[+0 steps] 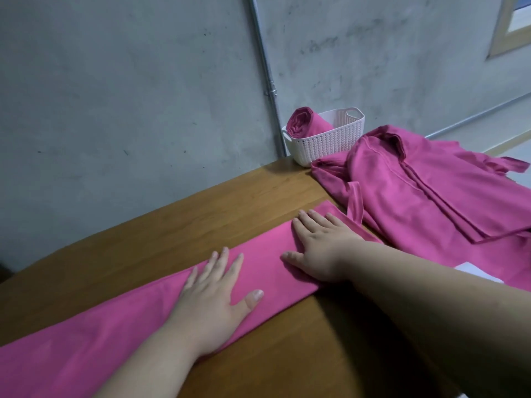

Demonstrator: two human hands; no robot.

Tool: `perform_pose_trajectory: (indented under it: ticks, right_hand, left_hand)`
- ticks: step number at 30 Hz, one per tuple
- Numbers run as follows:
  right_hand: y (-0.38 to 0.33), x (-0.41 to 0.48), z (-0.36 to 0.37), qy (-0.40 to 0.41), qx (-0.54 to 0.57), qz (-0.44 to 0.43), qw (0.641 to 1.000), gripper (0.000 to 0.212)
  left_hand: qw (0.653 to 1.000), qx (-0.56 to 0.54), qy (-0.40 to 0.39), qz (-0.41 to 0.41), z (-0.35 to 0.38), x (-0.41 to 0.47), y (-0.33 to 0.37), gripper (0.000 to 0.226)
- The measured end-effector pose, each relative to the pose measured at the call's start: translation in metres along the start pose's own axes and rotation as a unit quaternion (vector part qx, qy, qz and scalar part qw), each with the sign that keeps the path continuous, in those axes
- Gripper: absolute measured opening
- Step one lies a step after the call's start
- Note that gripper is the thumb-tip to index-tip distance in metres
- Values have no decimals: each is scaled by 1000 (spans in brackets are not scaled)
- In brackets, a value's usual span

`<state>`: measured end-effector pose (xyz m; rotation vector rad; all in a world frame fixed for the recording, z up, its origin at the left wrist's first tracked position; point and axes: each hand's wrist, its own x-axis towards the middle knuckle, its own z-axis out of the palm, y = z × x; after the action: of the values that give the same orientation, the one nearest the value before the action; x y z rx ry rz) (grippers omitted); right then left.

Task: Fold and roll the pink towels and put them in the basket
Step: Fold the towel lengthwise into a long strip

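The folded towel (161,311) runs lengthwise from near left to far right, its far end just beyond the right hand (321,248); both it and the left hand (212,297) lie flat, fingers spread.

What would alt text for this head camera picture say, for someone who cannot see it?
Two bare hands, left hand and right hand, press flat on a long folded pink towel on a wooden table. Behind sit a white basket holding one rolled pink towel, and a loose pile of pink cloth beside it.
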<state>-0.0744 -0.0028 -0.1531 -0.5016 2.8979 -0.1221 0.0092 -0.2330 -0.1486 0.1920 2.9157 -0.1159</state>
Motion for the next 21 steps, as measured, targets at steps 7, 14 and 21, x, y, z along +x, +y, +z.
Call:
perform_pose_trajectory:
  ticks: [7,14,21]
  right_hand:
    - [-55,13,5,20,24,30,999,90]
    - [-54,16,9,23,4,39,999,91]
    - [-102,26,2,29,34,49,998,75]
  left_hand:
    - [999,-33,17,20,5,-2,-8,87]
    - [998,-23,4,-62,17,-46,-97,92]
    - [992,-97,56,-66,24,-49,-103,77]
